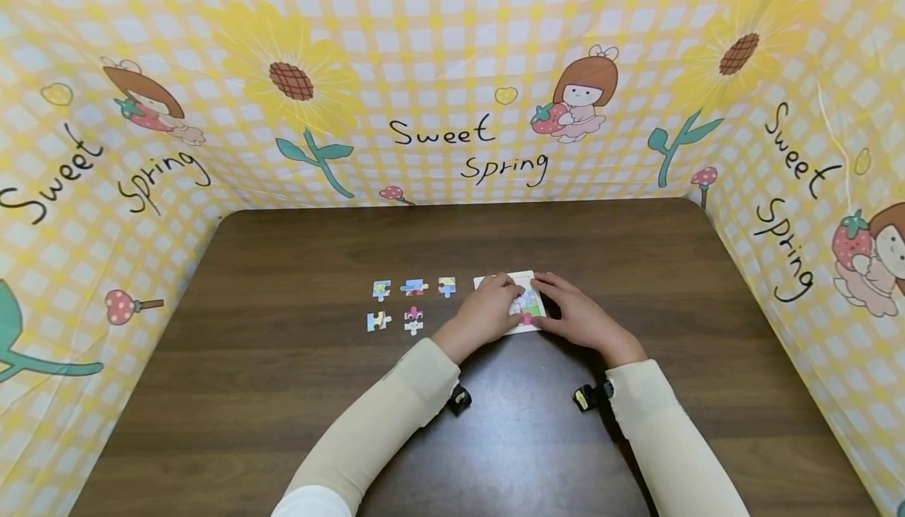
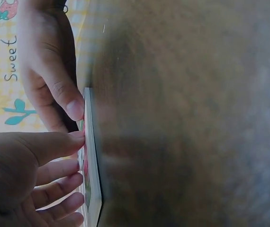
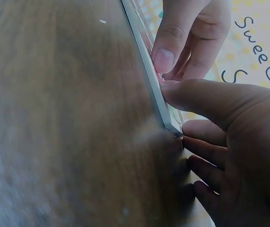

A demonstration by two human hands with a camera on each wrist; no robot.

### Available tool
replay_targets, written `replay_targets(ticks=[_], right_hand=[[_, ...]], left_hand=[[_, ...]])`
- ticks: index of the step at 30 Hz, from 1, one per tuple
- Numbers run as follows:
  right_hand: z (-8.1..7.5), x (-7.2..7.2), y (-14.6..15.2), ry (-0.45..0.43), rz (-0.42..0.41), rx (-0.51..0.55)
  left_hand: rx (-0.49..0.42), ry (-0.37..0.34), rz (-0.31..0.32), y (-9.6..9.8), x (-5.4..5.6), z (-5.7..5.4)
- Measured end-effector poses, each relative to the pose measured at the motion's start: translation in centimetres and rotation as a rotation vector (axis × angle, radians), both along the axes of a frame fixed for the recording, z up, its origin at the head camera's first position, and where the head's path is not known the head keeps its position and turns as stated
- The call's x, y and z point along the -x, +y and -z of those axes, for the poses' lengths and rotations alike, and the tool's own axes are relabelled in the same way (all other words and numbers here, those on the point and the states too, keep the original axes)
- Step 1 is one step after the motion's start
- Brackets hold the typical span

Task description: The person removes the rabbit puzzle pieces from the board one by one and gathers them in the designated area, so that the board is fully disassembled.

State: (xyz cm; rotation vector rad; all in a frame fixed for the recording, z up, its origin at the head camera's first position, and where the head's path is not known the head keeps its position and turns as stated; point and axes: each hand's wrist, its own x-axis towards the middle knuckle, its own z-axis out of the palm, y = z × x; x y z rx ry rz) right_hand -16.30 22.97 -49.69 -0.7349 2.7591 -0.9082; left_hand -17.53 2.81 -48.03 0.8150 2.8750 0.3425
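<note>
A small jigsaw puzzle board (image 1: 523, 276) with a white rim lies on the table, its pink and green picture partly covered by the hands. My left hand (image 1: 488, 309) reaches over its left part, with the thumb and fingertips resting on the picture. At the right side is my right hand (image 1: 578, 318), its thumb pressing the near right part and its other fingers spread along the right edge. In the left wrist view both thumbs meet the puzzle face close together, above the board's pale side edge (image 2: 94, 161). The right wrist view shows the right fingertips beside the board's corner (image 3: 173, 126).
Left of the board, several loose jigsaw pieces lie in two rows, among them a pink and white piece (image 1: 413, 320) and a blue and yellow piece (image 1: 447, 287). The brown wooden table (image 1: 297, 399) is bordered by a yellow checked cloth (image 1: 438, 53) at the back and both sides.
</note>
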Motion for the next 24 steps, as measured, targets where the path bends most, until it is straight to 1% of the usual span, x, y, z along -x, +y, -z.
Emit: replay_targets(ticks=[7,13,18,24], right_hand=[[-0.05,0.00,-0.02,0.002,0.003,0.000],[0.07,0.05,0.02,-0.003,0.002,0.000],[-0.11,0.05,0.09,-0.012,0.013,-0.003],[-0.05,0.07,0.04,-0.007,0.006,-0.004]], left_hand=[[-0.058,0.009,-0.014,-0.15,-0.11,0.33],[-0.081,0.023,-0.011,-0.35,0.07,0.52],[-0.111,0.026,-0.006,-0.39,0.30,0.32],[-0.137,0.017,-0.011,-0.16,0.56,0.00]])
